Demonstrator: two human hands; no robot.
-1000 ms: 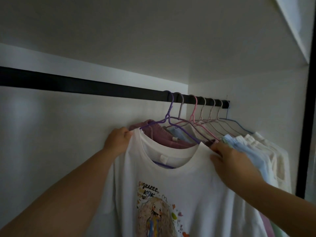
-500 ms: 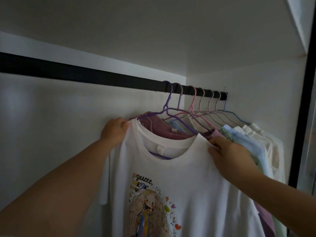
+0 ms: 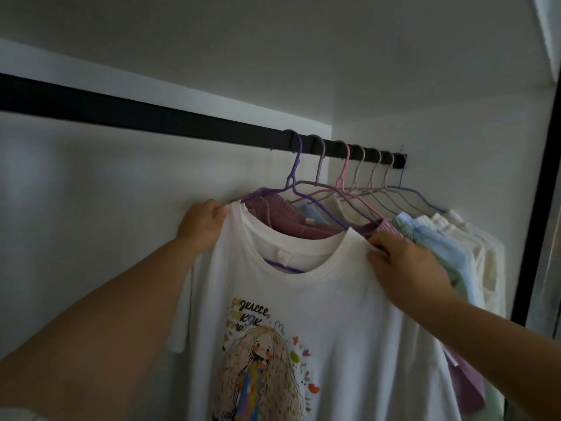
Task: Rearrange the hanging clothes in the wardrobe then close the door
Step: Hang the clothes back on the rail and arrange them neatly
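Both hands have shifted slightly right along the shirt's shoulders since a second ago, and the camera has tipped upward. From the head view, the white T-shirt (image 3: 334,299) hangs on a purple hanger (image 3: 293,177) hooked over the black rail (image 3: 151,115), leftmost in a row of clothes bunched at the rail's right end. The left hand (image 3: 202,223) has its grip pinching the shirt's left shoulder, fingers curled around the fabric. The right hand (image 3: 403,265) pinches the right shoulder seam beside the collar, just in front of the mauve garment (image 3: 288,220).
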